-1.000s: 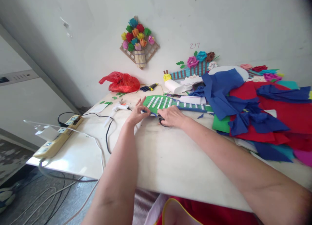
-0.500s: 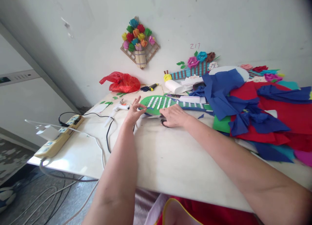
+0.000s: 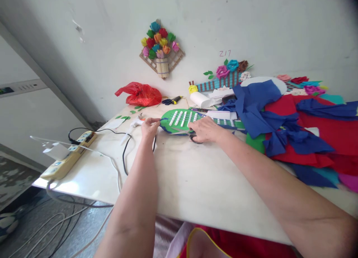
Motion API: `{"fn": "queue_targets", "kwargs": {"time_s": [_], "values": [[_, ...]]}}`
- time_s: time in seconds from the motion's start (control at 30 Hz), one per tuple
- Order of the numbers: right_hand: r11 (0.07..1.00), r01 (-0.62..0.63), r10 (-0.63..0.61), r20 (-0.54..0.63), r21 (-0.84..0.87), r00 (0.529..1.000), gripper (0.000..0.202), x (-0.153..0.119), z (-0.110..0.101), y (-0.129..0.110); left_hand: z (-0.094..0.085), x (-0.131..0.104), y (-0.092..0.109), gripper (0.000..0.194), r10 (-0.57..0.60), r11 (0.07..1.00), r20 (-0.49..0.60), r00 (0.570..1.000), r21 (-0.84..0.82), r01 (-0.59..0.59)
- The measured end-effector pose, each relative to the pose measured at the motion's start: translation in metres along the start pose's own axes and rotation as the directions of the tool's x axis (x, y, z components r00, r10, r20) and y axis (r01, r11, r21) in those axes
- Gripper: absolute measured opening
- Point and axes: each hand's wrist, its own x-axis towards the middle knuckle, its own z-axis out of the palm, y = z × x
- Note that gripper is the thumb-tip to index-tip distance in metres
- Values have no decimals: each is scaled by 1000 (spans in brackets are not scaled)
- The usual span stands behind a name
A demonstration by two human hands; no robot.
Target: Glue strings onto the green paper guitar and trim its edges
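The fingers of the left hand (image 3: 150,127) were closed on one end of the green panel (image 3: 179,120), toward the surface's (image 3: 179,183) far edge, while scissors (image 3: 191,139) were gripped by the right hand (image 3: 204,129), and the panel might have been nicked by an inward-slanting cut.

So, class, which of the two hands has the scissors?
The right hand: the scissors' black handle shows beneath its fingers. The left hand shows no tool; its fingertips are at the green piece's rounded end.
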Motion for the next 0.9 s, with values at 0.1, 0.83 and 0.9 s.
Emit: {"fn": "queue_targets", "kwargs": {"time_s": [0.1, 0.83, 0.9], "values": [[1000, 15, -15, 5, -5, 1000, 37, 0, 1, -3, 1, 1, -1, 16, -32, 999, -91, 995, -26, 30], [964, -196, 216, -106, 178, 971, 37, 2, 11, 7, -1, -7, 25, 12, -509, 823, 75, 858, -250, 510], [962, -198, 221, -109, 190, 969, 37, 2, 12, 5, -2, -10, 29, 22, -543, 803, 159, 824, -190, 565]]}}
